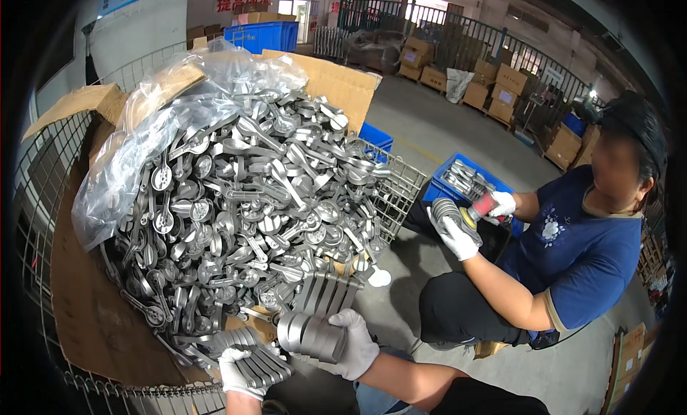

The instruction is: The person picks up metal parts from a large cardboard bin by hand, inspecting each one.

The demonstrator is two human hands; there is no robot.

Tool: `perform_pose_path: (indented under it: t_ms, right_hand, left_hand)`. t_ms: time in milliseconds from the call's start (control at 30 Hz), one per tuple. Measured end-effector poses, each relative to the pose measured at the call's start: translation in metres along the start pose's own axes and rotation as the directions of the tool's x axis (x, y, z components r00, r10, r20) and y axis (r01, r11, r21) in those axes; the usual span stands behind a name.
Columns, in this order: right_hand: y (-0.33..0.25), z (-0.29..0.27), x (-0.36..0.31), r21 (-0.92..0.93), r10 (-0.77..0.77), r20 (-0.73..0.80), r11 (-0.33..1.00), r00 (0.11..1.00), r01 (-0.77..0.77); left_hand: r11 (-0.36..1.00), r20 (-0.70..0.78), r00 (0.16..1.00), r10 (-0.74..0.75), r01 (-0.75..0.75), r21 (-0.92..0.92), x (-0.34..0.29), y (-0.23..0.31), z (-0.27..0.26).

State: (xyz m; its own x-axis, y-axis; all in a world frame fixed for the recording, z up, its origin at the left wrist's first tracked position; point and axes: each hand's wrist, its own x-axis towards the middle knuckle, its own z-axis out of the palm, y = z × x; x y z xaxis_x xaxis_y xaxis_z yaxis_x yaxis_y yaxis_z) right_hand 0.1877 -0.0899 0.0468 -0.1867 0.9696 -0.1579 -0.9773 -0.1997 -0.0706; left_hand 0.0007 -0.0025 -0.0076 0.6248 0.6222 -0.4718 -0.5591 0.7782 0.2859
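Grey cast-metal lever handles, each with a round cup-shaped end, fill a large heap [279, 179] in front of me. My left hand [240, 373], in a white glove, is closed round a row of these handles [263, 365] low in the view, at the heap's near edge. Just to its right, my gloved right hand [356, 349] grips a second row of handles [313, 336] by the round ends, its shafts pointing away from me. The two rows lie close together; whether they touch I cannot tell. My palms and some fingertips are hidden.
The heap lies in a cardboard-lined wire cage [397, 189] with clear plastic sheeting [132, 161]. At right a seated co-worker [572, 243] holds a red power tool [483, 206] against stacked handles [449, 213]. Behind that tool stands a blue crate [438, 187] of parts.
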Motion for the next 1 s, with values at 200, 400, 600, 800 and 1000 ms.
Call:
perform_pose_path:
  t_ms: [200, 400, 600, 800, 1000]
  right_hand:
    - [-0.001, -0.009, 0.004, 0.057, 0.084, 0.089, 0.994, 0.993, -0.089]
    - [0.005, -0.004, 0.001, 0.011, 0.032, -0.028, 0.999, 0.999, -0.032]
    - [0.006, -0.002, 0.000, 0.026, 0.056, 0.007, 0.998, 0.998, -0.056]
    - [0.008, -0.004, 0.002, 0.028, 0.083, -0.011, 0.996, 0.996, -0.083]
    - [0.012, -0.001, 0.002, -0.007, 0.083, -0.029, 0.997, 0.996, -0.083]
  left_hand:
    - [0.995, -0.108, 0.989, 0.099, -0.096, 0.029, -0.005, -0.003, 0.014]
    - [0.994, -0.037, 0.998, 0.059, -0.055, 0.097, -0.016, 0.000, 0.024]
    - [0.991, -0.043, 0.990, 0.131, -0.130, 0.011, -0.012, -0.002, 0.019]
    - [0.997, 0.069, 0.994, 0.081, -0.079, -0.024, -0.015, 0.001, 0.011]
    - [0.991, 0.289, 0.952, 0.102, -0.073, -0.110, -0.021, 0.007, 0.013]
